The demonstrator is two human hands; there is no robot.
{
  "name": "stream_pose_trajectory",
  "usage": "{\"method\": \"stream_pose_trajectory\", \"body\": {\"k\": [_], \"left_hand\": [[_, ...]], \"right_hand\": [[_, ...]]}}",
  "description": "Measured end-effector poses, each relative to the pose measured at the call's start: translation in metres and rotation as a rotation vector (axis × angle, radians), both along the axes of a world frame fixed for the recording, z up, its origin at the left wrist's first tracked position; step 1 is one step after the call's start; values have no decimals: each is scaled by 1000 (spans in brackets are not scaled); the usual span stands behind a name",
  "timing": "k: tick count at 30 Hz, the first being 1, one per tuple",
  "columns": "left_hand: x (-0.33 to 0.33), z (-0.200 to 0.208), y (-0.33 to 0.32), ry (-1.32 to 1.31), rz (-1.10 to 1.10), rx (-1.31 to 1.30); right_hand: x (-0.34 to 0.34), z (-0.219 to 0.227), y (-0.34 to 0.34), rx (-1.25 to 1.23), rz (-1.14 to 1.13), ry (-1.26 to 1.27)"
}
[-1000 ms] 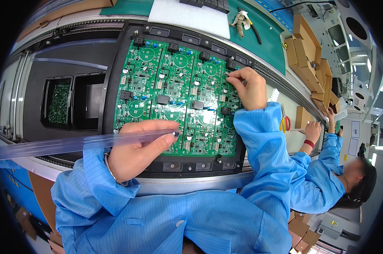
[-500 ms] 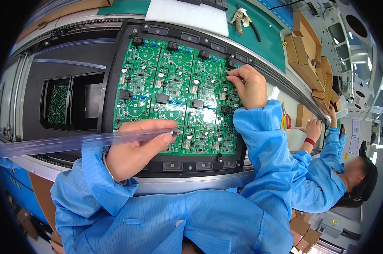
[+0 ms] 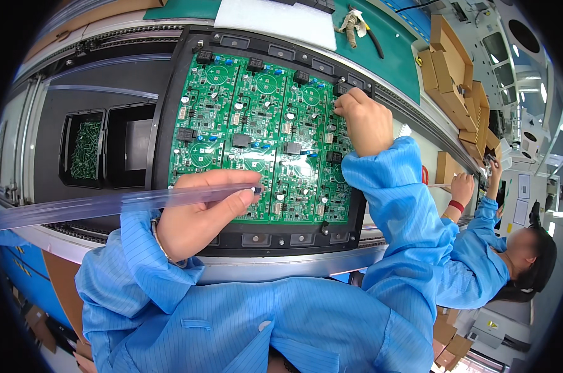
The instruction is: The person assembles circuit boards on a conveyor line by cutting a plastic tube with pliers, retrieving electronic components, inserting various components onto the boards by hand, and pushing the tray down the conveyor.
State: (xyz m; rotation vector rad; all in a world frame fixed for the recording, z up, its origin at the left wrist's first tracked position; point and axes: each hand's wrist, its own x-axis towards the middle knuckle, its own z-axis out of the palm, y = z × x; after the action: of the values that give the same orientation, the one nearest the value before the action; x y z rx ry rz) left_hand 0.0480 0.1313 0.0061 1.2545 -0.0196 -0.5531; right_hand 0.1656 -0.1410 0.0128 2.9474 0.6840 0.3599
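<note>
A panel of green circuit boards [image 3: 222, 118] lies in a black frame [image 3: 163, 124] in front of me. My left hand [image 3: 194, 221] is closed round a long clear plastic tube [image 3: 76, 209] above the panel's near left part. A small dark part with a white end [image 3: 255, 190] shows at the tube's tip, by the thumb. At the panel's far right corner, my right hand [image 3: 368, 127] has its fingers bent and pinched together over the board. What those fingertips hold, if anything, is hidden. Black blocks, blue parts and white connectors stand on the boards.
Left of the frame are a black bin of small green parts [image 3: 86, 149] and another black bin [image 3: 131, 146]. White foam [image 3: 275, 22] and pliers [image 3: 373, 38] lie beyond. Cardboard boxes [image 3: 449, 74] stand at right, near a co-worker in blue [image 3: 474, 273].
My right hand's fingers have curled further over the far right corner. The panel and frame sit very slightly further right. My left hand and the tube have hardly moved.
</note>
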Motion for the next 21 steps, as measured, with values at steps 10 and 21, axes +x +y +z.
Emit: {"method": "stream_pose_trajectory", "body": {"k": [10, 21], "left_hand": [[4, 0, 2, -2, 9, 15], [6, -2, 2, 10, 28, 22]], "right_hand": [[-19, -4, -12, 176, 70, -17], [-5, -8, -15, 527, -132, 212]]}}
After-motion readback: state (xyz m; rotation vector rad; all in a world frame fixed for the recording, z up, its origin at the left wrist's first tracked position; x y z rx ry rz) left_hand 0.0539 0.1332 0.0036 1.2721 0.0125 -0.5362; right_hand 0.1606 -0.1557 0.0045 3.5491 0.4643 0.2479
